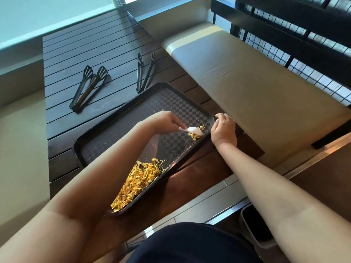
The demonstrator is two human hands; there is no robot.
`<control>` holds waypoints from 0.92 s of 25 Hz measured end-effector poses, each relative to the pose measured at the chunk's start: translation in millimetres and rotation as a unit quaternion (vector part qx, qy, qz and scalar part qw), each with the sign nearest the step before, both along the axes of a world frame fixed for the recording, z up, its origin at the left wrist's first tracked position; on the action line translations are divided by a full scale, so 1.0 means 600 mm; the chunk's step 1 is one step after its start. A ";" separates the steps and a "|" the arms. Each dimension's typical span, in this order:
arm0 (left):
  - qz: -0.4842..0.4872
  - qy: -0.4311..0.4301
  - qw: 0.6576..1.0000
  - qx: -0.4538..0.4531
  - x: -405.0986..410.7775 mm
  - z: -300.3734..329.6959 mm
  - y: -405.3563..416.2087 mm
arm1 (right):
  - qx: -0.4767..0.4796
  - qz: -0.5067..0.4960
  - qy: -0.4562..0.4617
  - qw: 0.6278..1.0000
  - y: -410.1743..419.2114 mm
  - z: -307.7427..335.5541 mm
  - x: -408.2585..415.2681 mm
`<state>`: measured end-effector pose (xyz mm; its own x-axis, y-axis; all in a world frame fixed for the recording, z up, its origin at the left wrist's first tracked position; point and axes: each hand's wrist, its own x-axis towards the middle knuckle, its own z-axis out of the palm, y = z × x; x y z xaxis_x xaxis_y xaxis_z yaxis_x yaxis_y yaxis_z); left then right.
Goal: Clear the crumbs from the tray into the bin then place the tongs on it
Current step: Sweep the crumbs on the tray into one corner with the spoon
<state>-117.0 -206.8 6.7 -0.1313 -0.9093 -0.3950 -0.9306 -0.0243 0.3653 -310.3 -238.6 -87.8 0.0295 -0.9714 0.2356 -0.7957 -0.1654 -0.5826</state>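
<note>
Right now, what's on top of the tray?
On the tray: a big pile of orange crumbs, a small pile under a white brush, and scattered bits. The left forearm hides part of it.

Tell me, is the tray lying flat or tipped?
Tipped: the right hand lifts the tray by its edge, and crumbs sit at the low corner.

A white brush (192,130) is held by the left hand (167,121) against crumbs (137,182) on the tray (98,137); the tray's far corner is gripped by the right hand (224,130).
</note>
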 end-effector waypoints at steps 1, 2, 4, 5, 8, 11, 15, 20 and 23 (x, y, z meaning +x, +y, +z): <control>0.001 -0.002 1.000 0.013 0.008 0.005 -0.002 | 0.000 0.000 0.002 1.000 0.000 -0.001 0.000; 0.014 0.005 1.000 0.016 0.014 0.007 -0.004 | 0.000 0.000 0.004 1.000 -0.001 -0.001 -0.001; 0.064 0.046 0.997 -0.006 0.015 -0.001 -0.006 | 0.002 -0.001 0.005 1.000 -0.001 -0.001 -0.002; 0.087 0.066 0.994 -0.019 0.012 -0.008 -0.006 | 0.002 0.000 0.006 1.000 0.000 -0.001 -0.001; 0.091 0.086 0.992 -0.013 -0.004 -0.034 0.001 | -0.001 0.000 0.004 1.000 -0.001 0.000 -0.001; 0.083 0.110 0.990 0.039 0.004 -0.043 0.013 | -0.001 -0.001 0.003 1.000 -0.001 0.001 0.000; 0.065 0.118 0.984 0.112 0.040 -0.026 0.024 | -0.001 -0.002 0.005 1.000 -0.001 0.000 -0.001; 0.102 0.136 0.985 0.011 0.018 -0.031 0.014 | 0.002 -0.002 0.005 1.000 -0.002 -0.001 0.000; 0.075 0.093 0.993 -0.004 -0.011 -0.045 0.006 | 0.003 -0.004 0.007 1.000 -0.002 -0.002 0.000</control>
